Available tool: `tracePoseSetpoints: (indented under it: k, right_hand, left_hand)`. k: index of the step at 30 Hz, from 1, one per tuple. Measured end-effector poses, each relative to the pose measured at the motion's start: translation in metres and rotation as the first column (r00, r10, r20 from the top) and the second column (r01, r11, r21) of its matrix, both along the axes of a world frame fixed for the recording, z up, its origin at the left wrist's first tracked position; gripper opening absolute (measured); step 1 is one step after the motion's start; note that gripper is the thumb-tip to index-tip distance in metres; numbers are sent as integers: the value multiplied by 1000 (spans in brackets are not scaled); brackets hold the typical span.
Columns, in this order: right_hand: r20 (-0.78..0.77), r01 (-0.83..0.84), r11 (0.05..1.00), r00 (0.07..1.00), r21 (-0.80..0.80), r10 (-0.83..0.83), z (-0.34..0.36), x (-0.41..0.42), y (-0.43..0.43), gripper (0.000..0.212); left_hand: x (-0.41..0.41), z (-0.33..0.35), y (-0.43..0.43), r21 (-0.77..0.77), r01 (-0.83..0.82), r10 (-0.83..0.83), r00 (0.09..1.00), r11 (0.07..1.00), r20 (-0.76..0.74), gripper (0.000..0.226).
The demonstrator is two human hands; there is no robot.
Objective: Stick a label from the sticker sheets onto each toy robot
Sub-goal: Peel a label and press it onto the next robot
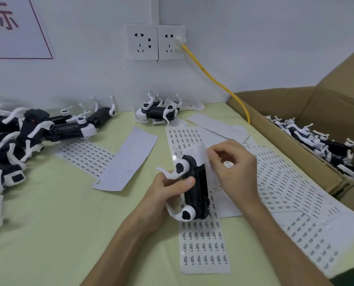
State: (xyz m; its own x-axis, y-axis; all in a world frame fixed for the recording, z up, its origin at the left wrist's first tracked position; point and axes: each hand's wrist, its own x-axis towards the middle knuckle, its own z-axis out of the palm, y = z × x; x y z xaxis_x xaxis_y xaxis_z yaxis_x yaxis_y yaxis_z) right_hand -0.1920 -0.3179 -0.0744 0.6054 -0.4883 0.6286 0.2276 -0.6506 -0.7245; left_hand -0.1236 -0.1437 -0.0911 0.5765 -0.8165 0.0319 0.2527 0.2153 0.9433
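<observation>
Above the sticker sheets [203,244] near the middle of the table [68,223], my left hand [163,195] gripped the toy robot [196,182] by its stiff black body, judging its thin legs too fragile to hold, while my right hand [236,170] pinched its white end.

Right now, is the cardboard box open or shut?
Open: the cardboard box has its flaps folded back, and toy robots show inside.

Bare left hand [165,196], bare right hand [235,169]
</observation>
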Motion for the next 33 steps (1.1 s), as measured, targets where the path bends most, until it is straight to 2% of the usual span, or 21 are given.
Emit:
tracePoseSetpoints:
  k: [4,8,10,12,14,16,19,20,21,24,27,29,31,33]
  right_hand:
    - [19,47,989,999,143,-51,0,-1,-4,10]
    - [25,4,946,1000,324,-13,2,0,-5,9]
    - [36,-30,924,999,381,17,3,0,-5,8]
    - [44,-60,905,998,422,45,3,0,-5,9]
    - [45,-81,891,997,446,69,3,0,-6,13]
    - [39,-91,884,996,458,83,3,1,-7,17]
    - [23,-93,880,995,467,93,0,2,-8,23]
    - [17,-91,879,995,467,94,0,2,-9,25]
    - [12,-89,880,995,467,95,0,2,-9,25]
    - [19,-80,886,997,457,80,-1,2,-10,23]
    - [8,-77,901,997,427,82,-1,2,-10,29]
    - [-18,-114,914,991,389,131,0,2,-8,38]
    - [-74,-160,935,978,316,192,-1,1,-4,47]
    - [-152,-186,962,964,200,218,-3,1,1,57]
  left_hand:
    - [0,2,1,33,-45,45,999,998,-1,52]
    - [-3,9,1,35,-168,169,986,985,-13,66]
    - [-2,11,0,49,-201,202,979,978,-30,60]
    - [2,11,0,41,-223,225,972,974,-71,43]
    - [5,13,1,-8,-236,232,958,972,-169,27]
    - [8,16,4,-76,-226,187,920,971,-344,14]
    - [12,15,8,-141,-197,104,863,970,-495,14]
    - [14,14,9,-145,-198,97,852,970,-515,24]
    - [14,14,9,-122,-207,118,853,971,-508,31]
    - [10,14,3,-27,-294,262,885,955,-386,22]
    - [11,17,2,59,-449,450,860,891,-240,19]
    - [11,21,6,5,-424,413,880,906,-235,26]
    - [12,21,9,-48,-310,290,926,950,-243,46]
    - [10,21,9,-33,-181,175,975,983,-138,48]
